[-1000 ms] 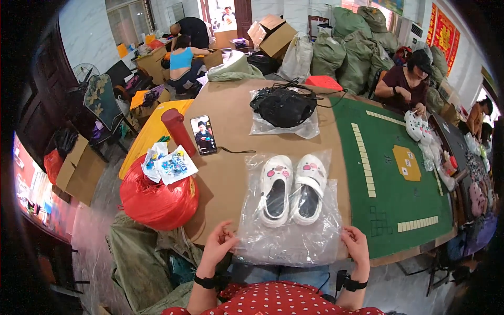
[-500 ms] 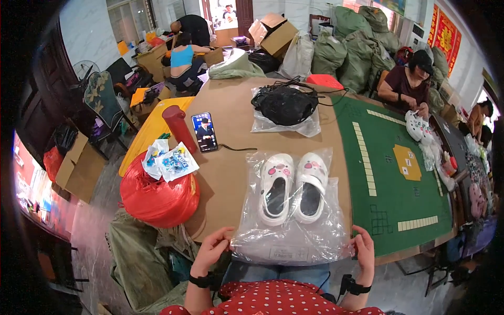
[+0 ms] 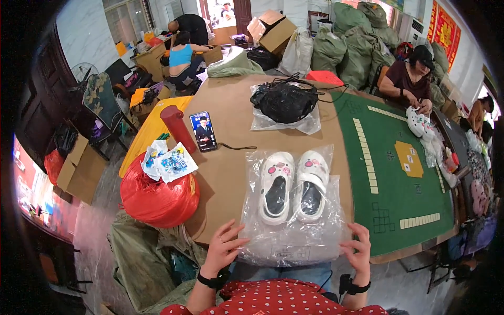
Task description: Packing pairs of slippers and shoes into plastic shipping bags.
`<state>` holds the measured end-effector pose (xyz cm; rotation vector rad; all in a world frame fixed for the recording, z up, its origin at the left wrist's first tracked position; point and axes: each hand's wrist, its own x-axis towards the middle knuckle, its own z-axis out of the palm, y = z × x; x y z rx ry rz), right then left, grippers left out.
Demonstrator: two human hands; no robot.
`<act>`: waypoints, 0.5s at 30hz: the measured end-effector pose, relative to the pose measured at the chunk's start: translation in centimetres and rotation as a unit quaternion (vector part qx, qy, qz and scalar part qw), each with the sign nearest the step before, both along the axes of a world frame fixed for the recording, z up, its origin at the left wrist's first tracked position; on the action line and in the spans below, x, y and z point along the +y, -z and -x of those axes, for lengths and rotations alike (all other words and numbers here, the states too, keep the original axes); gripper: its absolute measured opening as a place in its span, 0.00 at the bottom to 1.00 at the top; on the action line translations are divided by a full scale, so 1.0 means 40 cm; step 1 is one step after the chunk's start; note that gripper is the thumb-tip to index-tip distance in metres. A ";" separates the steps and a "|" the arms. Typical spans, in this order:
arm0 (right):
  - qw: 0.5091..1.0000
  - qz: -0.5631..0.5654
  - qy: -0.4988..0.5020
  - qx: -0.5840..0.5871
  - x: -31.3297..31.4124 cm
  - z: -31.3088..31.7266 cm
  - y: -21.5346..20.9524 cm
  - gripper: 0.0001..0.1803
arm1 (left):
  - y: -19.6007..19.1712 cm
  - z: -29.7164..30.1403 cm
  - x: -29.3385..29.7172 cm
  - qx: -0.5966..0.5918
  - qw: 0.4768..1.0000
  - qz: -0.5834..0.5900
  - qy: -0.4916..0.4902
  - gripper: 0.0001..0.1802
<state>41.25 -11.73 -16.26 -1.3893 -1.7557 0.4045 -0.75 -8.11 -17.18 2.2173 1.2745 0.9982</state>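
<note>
A pair of white clogs with pink patterned toes lies side by side, toes pointing away from me, on a clear plastic bag. The bag's near end hangs over the table edge towards my lap. My left hand is at the bag's left near corner, fingers spread, their tips against the plastic. At the opposite corner my right hand also has its fingers apart and touching the bag's side. Neither hand grips the plastic.
On the brown table stand a phone, a red bottle and a black bundle with cords. A red twine roll carries small packets. A green mat lies right, where a person handles white clogs.
My fingers have come off the bag's corners and spread apart. Both hands have shifted inward a little along its sides, and the bag's near end has drawn narrower.
</note>
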 end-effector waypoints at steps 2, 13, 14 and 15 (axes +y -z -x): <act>1.000 -0.006 -0.005 0.028 0.009 -0.002 0.001 0.07 | -0.012 -0.007 0.001 -0.024 1.000 -0.001 -0.009 0.20; 0.986 -0.030 -0.005 0.161 0.045 0.025 0.026 0.08 | -0.012 -0.044 -0.001 -0.142 0.988 0.005 -0.059 0.21; 0.986 -0.030 -0.006 0.162 0.046 0.026 0.026 0.08 | -0.016 -0.044 -0.001 -0.094 0.995 -0.009 -0.031 0.23; 0.988 -0.024 -0.006 0.153 0.047 0.025 0.025 0.08 | -0.017 -0.044 -0.001 -0.046 0.999 -0.023 -0.003 0.24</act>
